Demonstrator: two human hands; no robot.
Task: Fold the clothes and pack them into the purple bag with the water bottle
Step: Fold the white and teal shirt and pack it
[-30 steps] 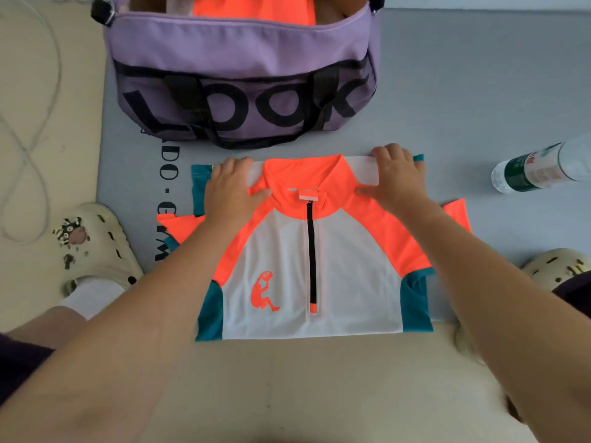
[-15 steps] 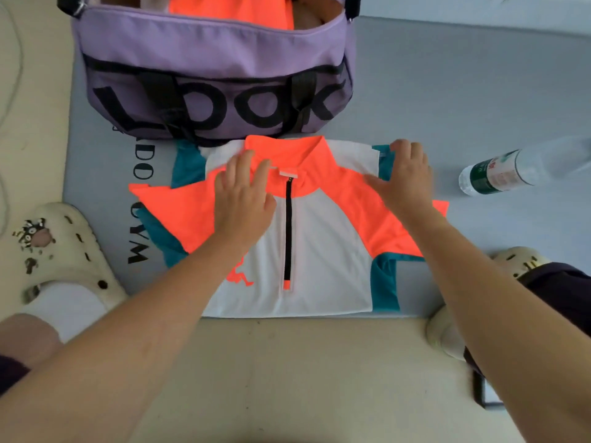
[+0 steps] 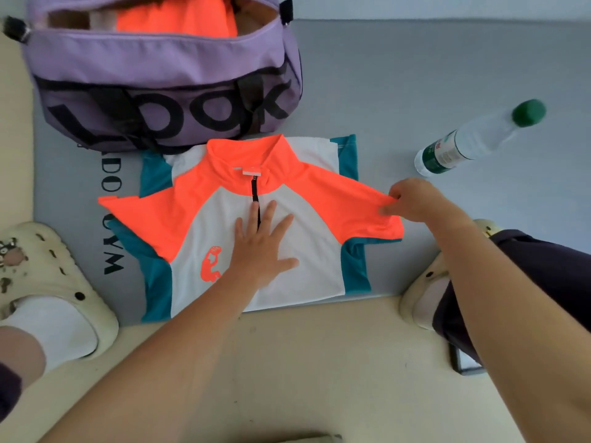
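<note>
An orange, white and teal zip-neck shirt point(image 3: 313, 238) lies front up on the grey mat, its lower part folded under. My left hand point(image 3: 263, 247) presses flat on its chest beside the zip, fingers spread. My right hand point(image 3: 415, 199) pinches the edge of the shirt's right orange sleeve. Behind the shirt stands the open purple bag point(image 3: 153, 65) with an orange garment point(image 3: 179, 19) inside. A clear water bottle point(image 3: 473, 142) with a green cap lies on the mat to the right.
The grey mat point(image 3: 415, 75) covers the far floor; beige floor lies near me. Cream clogs are at the left point(image 3: 48, 282) and right point(image 3: 422, 295). A dark flat object point(image 3: 463, 362) lies by my right leg.
Both hands left the collar. My left hand slid down onto the chest and lies flat. My right hand moved out to the right sleeve and pinched it. The view shifted right.
</note>
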